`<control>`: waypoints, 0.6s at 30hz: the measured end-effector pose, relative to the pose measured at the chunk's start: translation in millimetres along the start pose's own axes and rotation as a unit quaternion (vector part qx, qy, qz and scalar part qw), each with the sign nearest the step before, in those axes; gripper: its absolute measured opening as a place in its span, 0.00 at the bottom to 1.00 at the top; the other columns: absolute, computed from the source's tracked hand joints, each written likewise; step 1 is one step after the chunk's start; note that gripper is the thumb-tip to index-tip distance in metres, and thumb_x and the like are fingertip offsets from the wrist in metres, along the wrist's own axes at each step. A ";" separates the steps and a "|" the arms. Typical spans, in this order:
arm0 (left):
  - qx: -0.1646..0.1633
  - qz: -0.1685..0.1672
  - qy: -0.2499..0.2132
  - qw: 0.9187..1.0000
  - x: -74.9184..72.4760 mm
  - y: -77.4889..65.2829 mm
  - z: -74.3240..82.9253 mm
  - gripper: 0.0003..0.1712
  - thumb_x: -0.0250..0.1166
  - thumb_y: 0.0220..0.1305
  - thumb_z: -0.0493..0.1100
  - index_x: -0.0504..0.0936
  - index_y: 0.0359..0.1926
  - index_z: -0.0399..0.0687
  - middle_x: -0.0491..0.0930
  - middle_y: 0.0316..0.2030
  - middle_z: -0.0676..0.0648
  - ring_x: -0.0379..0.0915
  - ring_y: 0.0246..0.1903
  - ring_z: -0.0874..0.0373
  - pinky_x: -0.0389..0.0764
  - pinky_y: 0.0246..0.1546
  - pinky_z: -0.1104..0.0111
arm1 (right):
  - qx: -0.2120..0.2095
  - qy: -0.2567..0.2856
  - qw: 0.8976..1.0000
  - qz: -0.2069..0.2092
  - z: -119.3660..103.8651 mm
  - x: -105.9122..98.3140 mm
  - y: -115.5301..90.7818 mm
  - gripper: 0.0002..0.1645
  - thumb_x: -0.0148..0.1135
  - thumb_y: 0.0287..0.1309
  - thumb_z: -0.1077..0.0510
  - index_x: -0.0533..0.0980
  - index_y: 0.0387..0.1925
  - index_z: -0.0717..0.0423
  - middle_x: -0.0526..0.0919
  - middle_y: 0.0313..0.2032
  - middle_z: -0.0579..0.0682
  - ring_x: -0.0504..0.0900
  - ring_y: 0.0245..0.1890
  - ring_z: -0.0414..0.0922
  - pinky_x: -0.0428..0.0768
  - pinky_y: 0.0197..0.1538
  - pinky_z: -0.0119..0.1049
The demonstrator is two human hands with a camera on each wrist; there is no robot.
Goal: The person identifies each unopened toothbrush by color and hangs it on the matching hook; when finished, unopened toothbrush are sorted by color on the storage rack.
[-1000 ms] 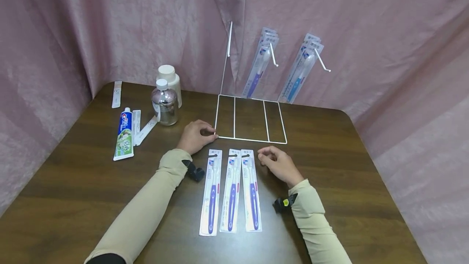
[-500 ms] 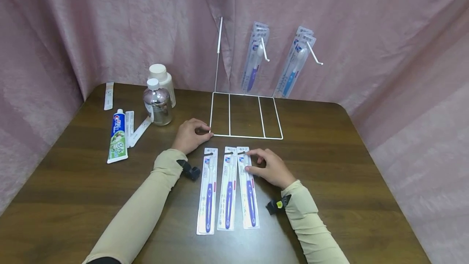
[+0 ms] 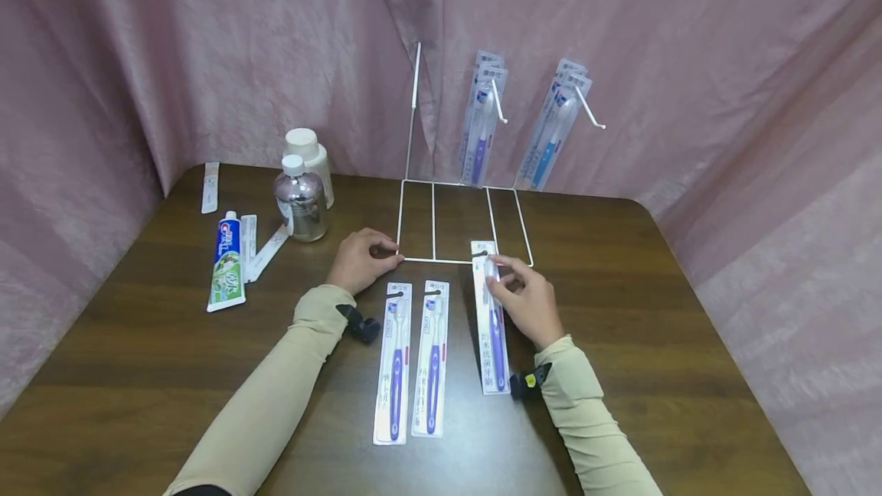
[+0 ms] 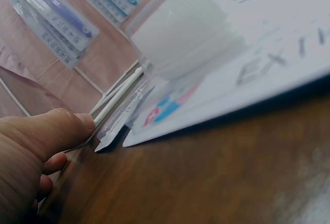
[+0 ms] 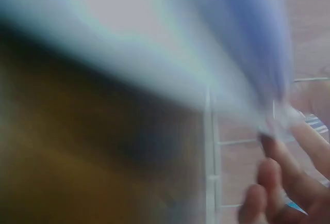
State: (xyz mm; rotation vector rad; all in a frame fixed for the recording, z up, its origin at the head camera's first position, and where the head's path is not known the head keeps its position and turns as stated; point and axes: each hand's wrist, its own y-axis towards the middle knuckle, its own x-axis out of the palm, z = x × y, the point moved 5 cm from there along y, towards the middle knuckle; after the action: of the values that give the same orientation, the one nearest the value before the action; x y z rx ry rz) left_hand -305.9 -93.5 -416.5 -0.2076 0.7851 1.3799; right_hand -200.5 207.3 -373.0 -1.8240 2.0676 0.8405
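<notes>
My right hand pinches a packaged purple toothbrush near its upper end, lifted off the table with a shadow beside it. In the right wrist view that package is blurred and large, its end between thumb and fingers. My left hand pinches the front left corner of a white wire display rack; in the left wrist view its thumb lies on the wire. Two more packaged purple toothbrushes, one left and one right, lie side by side on the table below the rack.
Toothbrush packs hang on the rack's middle hook and right hook; the left hook is bare. At left are a toothpaste tube, a clear bottle, a white bottle and several paper strips. A pink curtain hangs behind.
My right hand has moved onto the rightmost toothbrush pack, taken hold of it, and carried it up and right, toward the rack. My left hand has stayed at the rack's corner.
</notes>
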 end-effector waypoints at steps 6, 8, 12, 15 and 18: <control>-0.001 0.003 0.001 1.000 2.0 -0.5 -1.7 0.13 0.81 0.57 0.47 0.93 0.41 0.46 0.87 0.47 0.46 0.78 0.49 0.47 0.75 0.54 0.55 | -0.079 -0.016 0.979 0.185 -40.2 -43.0 38.1 0.24 0.74 0.65 0.56 0.84 0.62 0.43 0.90 0.36 0.52 0.77 0.18 0.40 0.73 0.24 0.25; 0.002 0.005 -0.002 1.000 1.8 -0.7 -1.3 0.13 0.81 0.57 0.47 0.93 0.41 0.46 0.87 0.46 0.46 0.78 0.49 0.47 0.75 0.53 0.55 | -0.104 -0.018 0.966 0.234 -61.8 -55.6 52.5 0.25 0.74 0.65 0.55 0.84 0.62 0.40 0.91 0.37 0.51 0.76 0.18 0.39 0.72 0.24 0.24; 0.010 0.008 -0.006 1.000 2.1 0.2 -2.2 0.13 0.81 0.57 0.47 0.94 0.41 0.47 0.87 0.46 0.46 0.79 0.48 0.47 0.75 0.53 0.55 | -0.140 -0.012 0.949 0.281 -100.9 -69.3 74.7 0.25 0.73 0.65 0.54 0.85 0.62 0.35 0.92 0.40 0.49 0.72 0.17 0.38 0.68 0.24 0.25; 0.011 0.009 -0.010 1.000 2.5 0.8 -3.1 0.13 0.81 0.57 0.48 0.93 0.41 0.47 0.87 0.45 0.46 0.79 0.48 0.47 0.76 0.53 0.55 | -0.166 0.005 0.947 0.275 -118.6 -66.6 82.0 0.25 0.74 0.63 0.56 0.86 0.60 0.35 0.92 0.41 0.49 0.72 0.16 0.41 0.69 0.23 0.25; 0.009 0.007 -0.010 1.000 2.5 0.3 -3.7 0.13 0.81 0.57 0.47 0.93 0.40 0.47 0.87 0.45 0.46 0.79 0.48 0.47 0.77 0.53 0.55 | -0.187 0.009 0.948 0.258 -126.2 -56.5 86.3 0.24 0.74 0.61 0.58 0.86 0.59 0.38 0.92 0.41 0.50 0.73 0.16 0.43 0.70 0.22 0.24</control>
State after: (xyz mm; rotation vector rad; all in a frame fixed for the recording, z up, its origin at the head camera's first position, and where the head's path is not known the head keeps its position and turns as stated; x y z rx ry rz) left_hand -307.6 -93.6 -420.6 -0.1742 0.7831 1.3862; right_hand -251.2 185.0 -219.7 -1.4464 2.5864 1.4355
